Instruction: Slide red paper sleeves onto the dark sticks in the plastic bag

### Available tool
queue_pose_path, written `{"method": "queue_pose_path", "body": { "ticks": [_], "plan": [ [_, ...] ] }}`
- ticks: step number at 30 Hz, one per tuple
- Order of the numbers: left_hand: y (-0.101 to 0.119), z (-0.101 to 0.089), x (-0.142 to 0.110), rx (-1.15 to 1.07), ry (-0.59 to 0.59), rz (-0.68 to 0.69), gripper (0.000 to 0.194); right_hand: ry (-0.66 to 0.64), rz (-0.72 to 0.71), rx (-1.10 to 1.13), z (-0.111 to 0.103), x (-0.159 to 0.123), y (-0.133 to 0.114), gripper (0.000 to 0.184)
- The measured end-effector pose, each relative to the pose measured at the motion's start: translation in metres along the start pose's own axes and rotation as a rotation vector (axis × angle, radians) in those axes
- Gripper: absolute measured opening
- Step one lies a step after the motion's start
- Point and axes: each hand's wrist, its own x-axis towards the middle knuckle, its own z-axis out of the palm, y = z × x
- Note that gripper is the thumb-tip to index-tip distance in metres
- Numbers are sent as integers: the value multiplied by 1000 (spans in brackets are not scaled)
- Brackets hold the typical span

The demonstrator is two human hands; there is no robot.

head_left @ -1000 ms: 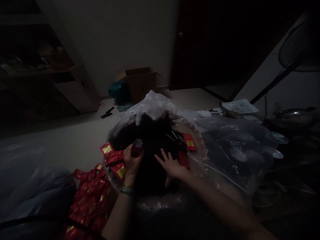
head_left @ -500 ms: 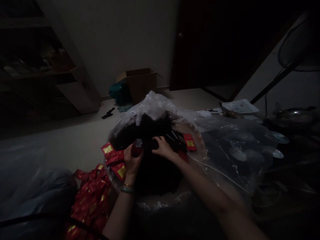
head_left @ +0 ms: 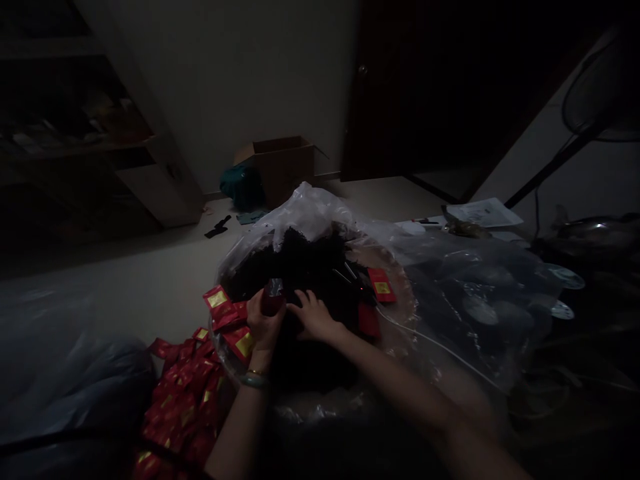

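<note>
My left hand (head_left: 261, 328) is closed around a small dark red packet (head_left: 273, 307), its clear upper edge showing above the fingers. Beside it, my right hand (head_left: 319, 321) has its fingers spread over a heap of black, stringy loose material (head_left: 315, 257), perhaps dried leaves; its fingertips are close to the packet. The heap lies in a wide round tray (head_left: 393, 267) lined with clear plastic. Several red packets with gold labels (head_left: 245, 343) rest at the tray's left rim, near my left wrist. Another red packet (head_left: 382, 285) lies at the right side.
A pile of red packets (head_left: 183, 393) stands at lower left. Thin metallic tools (head_left: 346, 272) and a white cord (head_left: 440, 343) lie at the tray's right. Clear plastic sheeting (head_left: 480, 287) spreads beyond. A cardboard box (head_left: 285, 167) sits by the wall. The room is dim.
My right hand has moved slightly down and left from the heap, toward the packet, and its fingers have spread. My left hand keeps holding the red packet in nearly the same place.
</note>
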Motion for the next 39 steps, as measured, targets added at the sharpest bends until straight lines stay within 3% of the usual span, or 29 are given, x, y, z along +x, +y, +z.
{"method": "queue_pose_path", "body": {
  "ticks": [3,6,10,14,16,18,21,23,26,30,33,35,39],
  "plan": [
    [1,0,0,-9,-2,8,45,-7,159,-59,-12,0,12,79],
    [3,0,0,-12,-14,18,44,-30,312,-56,-19,1,19,83],
    [2,1,0,0,-4,48,44,-26,178,-23,-14,2,10,72],
    [1,1,1,4,1,54,43,93,14,261,-22,6,21,49],
    [2,1,1,5,-7,48,42,176,-20,405,-32,7,36,50],
    [2,1,1,3,-8,48,43,223,48,453,-40,6,52,59],
    [2,1,1,-1,-10,52,43,213,252,391,-40,0,60,65],
    [3,1,1,-7,-5,37,44,140,286,299,-32,-5,53,71],
    [8,2,5,-24,-1,8,45,41,211,124,-19,-9,32,83],
    [19,6,11,-48,-81,62,46,84,149,-34,-13,-7,15,61],
    [22,12,13,-74,-111,96,47,35,207,-33,-18,-6,17,76],
    [19,14,11,-92,-113,90,47,-19,162,-2,-21,-7,21,81],
    [8,16,6,-116,-114,69,46,83,57,193,-23,-8,35,52]
  ]
}}
